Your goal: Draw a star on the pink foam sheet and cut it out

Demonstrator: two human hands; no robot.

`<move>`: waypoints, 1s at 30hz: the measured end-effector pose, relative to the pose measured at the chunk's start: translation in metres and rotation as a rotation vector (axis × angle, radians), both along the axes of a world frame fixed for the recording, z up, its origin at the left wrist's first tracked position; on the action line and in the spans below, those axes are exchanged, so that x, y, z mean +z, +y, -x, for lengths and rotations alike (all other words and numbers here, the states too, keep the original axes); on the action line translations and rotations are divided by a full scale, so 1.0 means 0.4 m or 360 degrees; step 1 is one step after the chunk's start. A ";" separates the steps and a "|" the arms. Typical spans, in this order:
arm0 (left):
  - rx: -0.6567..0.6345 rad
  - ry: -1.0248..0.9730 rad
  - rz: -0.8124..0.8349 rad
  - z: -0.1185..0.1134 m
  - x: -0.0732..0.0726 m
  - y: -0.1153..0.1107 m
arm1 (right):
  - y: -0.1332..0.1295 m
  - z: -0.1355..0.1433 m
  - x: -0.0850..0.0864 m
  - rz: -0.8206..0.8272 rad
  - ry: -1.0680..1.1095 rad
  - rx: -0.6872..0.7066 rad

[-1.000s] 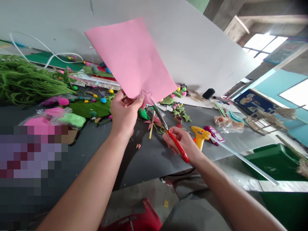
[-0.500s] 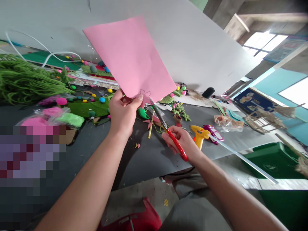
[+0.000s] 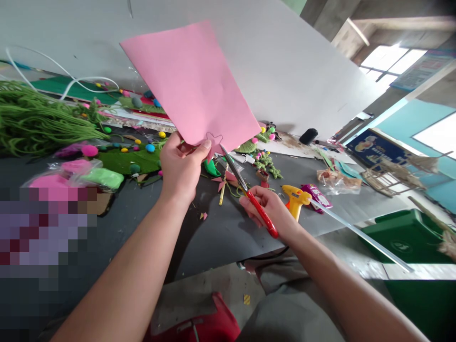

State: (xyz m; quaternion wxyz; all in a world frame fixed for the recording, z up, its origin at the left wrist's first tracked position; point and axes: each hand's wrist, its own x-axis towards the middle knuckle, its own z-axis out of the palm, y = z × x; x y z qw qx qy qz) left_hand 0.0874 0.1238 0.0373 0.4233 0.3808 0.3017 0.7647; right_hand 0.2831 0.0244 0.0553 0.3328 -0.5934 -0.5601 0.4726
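Pink paper sheet with dark star outline

A purple packet lies just beside the glue gun; right of the gun stands a green bin, far left, yarn.

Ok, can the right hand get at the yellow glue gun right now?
Probably not yet: the right hand holds the red-handled scissors. Otherwise the way looks clear, with the yellow glue gun close to its right.
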 end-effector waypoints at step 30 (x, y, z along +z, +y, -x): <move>-0.0002 0.0052 -0.0008 0.001 0.000 0.000 | -0.001 0.002 -0.003 -0.0025 0.0017 -0.0001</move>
